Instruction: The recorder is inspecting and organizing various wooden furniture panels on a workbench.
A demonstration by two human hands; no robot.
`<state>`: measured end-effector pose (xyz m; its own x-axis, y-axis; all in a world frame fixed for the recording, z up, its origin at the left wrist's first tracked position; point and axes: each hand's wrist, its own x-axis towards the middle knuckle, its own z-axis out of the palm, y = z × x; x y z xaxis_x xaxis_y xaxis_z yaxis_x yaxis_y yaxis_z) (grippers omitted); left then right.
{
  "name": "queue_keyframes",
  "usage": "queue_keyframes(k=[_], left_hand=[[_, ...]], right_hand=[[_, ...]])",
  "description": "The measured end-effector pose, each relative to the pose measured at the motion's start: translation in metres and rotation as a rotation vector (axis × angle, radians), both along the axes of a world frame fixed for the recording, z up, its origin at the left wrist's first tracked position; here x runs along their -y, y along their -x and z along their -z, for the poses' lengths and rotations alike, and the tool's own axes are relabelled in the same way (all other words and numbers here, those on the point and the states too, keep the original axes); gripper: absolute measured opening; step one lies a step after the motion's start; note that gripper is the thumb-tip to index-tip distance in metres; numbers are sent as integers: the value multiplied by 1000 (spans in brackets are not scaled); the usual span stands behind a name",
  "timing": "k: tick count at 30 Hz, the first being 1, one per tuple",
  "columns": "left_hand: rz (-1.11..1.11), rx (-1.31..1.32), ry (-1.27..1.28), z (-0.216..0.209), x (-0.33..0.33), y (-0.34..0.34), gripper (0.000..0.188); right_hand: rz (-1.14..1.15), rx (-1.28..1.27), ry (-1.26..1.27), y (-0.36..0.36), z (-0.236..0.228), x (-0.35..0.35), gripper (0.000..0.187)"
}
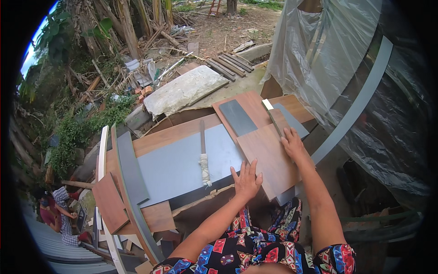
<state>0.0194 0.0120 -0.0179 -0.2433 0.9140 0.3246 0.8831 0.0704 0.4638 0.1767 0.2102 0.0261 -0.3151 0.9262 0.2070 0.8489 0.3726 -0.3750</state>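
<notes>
A square wood-grain board (pixel 268 155) lies tilted in front of me, on top of other panels. My left hand (pixel 247 181) rests at its left edge, fingers spread and holding nothing. At the board's right edge, my right hand (pixel 293 144) has its fingers closed on the near end of a narrow wood strip (pixel 278 120). Its fingertips are partly hidden. Left of the board, a tool with a dark bar and a cloth-wrapped handle (pixel 205 169) lies on a large grey panel (pixel 173 160). A dark grey rectangular piece (pixel 237 118) sits on a brown board beyond.
A long curved strip (pixel 137 201) and a small brown board (pixel 110 203) stand at the left. Plastic sheeting (pixel 315 55) hangs at the right beside a long grey strip (pixel 358 102). Beyond the panels lies a stone slab (pixel 185 90). Another person (pixel 64 214) sits at far lower left.
</notes>
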Motion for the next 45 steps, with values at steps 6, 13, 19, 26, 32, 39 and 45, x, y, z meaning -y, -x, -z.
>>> queue_keyframes(k=[6, 13, 19, 26, 32, 39, 45], left_hand=[[21, 18, -10, -3, 1, 1, 61], [-2, -3, -57, -1, 1, 2, 62], [20, 22, -42, -3, 3, 2, 61], [0, 2, -46, -1, 2, 0, 61], [11, 1, -40, -2, 2, 0, 62], [18, 20, -20, -4, 2, 1, 61], [19, 5, 16, -4, 3, 3, 61]], right_hand=[[28, 75, -69, 36, 6, -27, 50], [3, 56, -36, 38, 10, -24, 51], [-39, 49, -70, 26, 16, -3, 51], [-122, -14, -51, 13, 5, 43, 49], [-197, -28, -72, -4, -3, 96, 48], [-255, -25, -95, -4, -9, 120, 48], [-279, -55, -105, 35, -1, 87, 47]])
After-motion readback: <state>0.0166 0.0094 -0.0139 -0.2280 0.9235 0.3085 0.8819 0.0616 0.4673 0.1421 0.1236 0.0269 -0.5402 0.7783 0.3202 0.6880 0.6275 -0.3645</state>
